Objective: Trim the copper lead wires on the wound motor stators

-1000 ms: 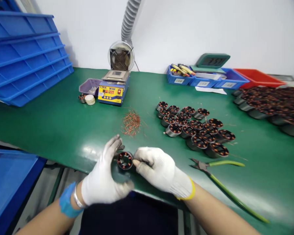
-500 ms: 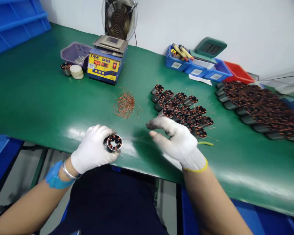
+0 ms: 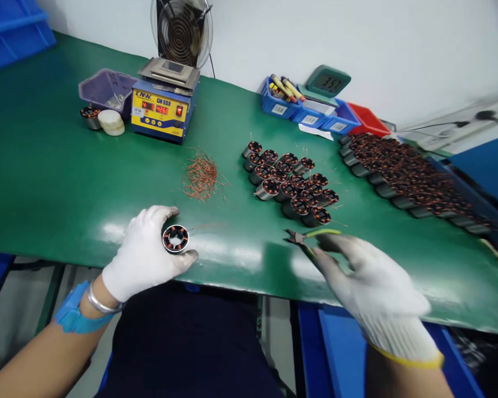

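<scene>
My left hand (image 3: 143, 254), in a white glove with darkened fingertips, is closed around a motor stator (image 3: 184, 241). The stator's open end with copper windings faces up, and a thin wire sticks out to its right. My right hand (image 3: 367, 276), also gloved, grips a pair of diagonal cutters (image 3: 299, 238) by the green handles. The cutters' jaws point left and stand apart. Beyond them is a group of several wound stators (image 3: 288, 190) with loose wire ends. A pile of copper wire clippings (image 3: 201, 176) lies past my left hand.
A yellow-and-blue CM 558 unit (image 3: 160, 116) stands at the back, before a fan (image 3: 180, 33). Left of it are a purple bin (image 3: 103, 88) and another stator (image 3: 90, 118). Small blue bins (image 3: 279, 105), a clock (image 3: 328, 82) and many stators (image 3: 406, 171) occupy the back right.
My right hand has moved right and toward me and has taken hold of the cutters from the table. My left hand still holds the stator. The view has shifted to the right.
</scene>
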`<action>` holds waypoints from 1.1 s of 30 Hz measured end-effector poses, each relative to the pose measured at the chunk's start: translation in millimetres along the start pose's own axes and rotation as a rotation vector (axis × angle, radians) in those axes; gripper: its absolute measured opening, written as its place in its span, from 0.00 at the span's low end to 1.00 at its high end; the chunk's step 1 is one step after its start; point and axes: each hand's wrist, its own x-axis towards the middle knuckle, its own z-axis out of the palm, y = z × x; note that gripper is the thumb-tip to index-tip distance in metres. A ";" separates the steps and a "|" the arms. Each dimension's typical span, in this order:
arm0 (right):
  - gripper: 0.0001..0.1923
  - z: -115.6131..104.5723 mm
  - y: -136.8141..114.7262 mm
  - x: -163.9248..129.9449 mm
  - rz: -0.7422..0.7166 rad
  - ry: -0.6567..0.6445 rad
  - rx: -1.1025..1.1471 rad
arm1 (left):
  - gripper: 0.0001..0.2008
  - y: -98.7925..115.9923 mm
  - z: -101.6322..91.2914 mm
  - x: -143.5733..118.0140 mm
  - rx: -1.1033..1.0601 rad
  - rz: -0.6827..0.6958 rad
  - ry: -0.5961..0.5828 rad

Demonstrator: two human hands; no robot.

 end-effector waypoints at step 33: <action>0.27 39.0 -21.5 -1.3 -0.016 -0.059 0.270 | 0.12 1.6 3.2 36.0 -0.289 -0.007 -0.301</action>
